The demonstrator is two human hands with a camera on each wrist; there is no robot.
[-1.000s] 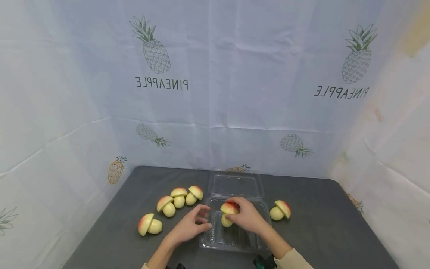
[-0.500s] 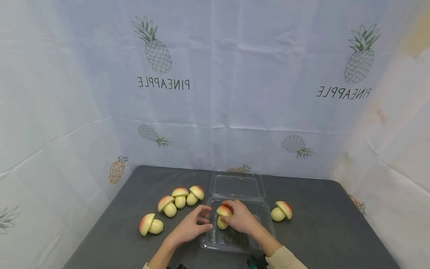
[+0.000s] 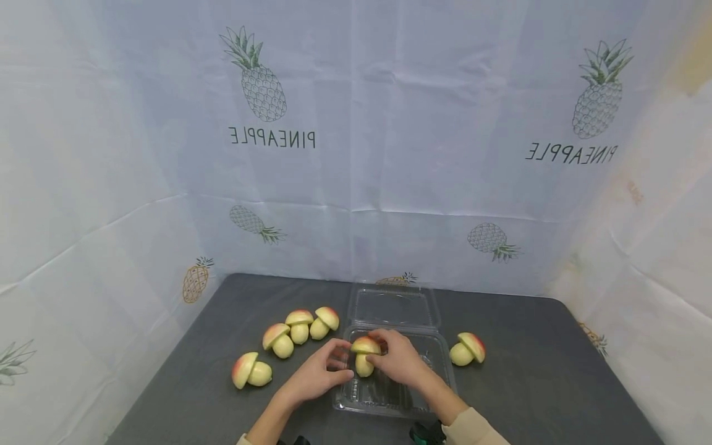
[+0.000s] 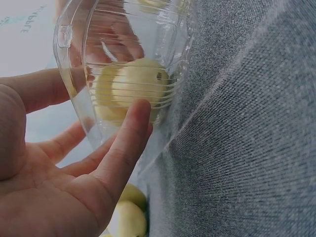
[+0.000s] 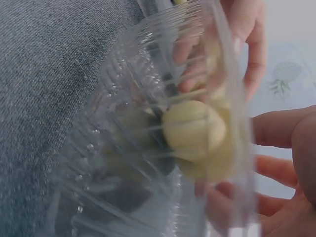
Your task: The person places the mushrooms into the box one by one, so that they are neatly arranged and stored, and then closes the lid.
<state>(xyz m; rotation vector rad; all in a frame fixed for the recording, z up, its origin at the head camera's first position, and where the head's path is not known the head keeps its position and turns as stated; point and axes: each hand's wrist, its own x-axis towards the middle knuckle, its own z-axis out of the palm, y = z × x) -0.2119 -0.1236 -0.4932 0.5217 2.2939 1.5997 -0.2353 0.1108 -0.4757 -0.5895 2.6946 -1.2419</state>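
Note:
A toy mushroom [image 3: 364, 366], with a red-and-yellow cap and pale stem, stands upright in the left part of a clear plastic clamshell box [image 3: 384, 409]. My right hand [image 3: 397, 358] reaches into the box from the right, pinching the mushroom with its thumb at the stem and fingers at the cap. At the box's left side, my left hand [image 3: 314, 374] has its fingers spread and loosely bent, holding nothing. In the left wrist view one fingertip [image 4: 138, 111] lies right at the ribbed wall, with the mushroom [image 4: 140, 84] showing through the plastic.
Several more toy mushrooms lie left of the box, one mushroom [image 3: 260, 374] nearest the front. Another mushroom [image 3: 461, 354] lies to the right. The clear lid [image 3: 395, 307] is folded back behind the box. A pineapple-print curtain [image 3: 411, 154] borders the dark table [image 3: 528, 371].
My right hand has shifted slightly left, and the mushroom has moved left within the box, its cap now more visible. My left hand keeps its place.

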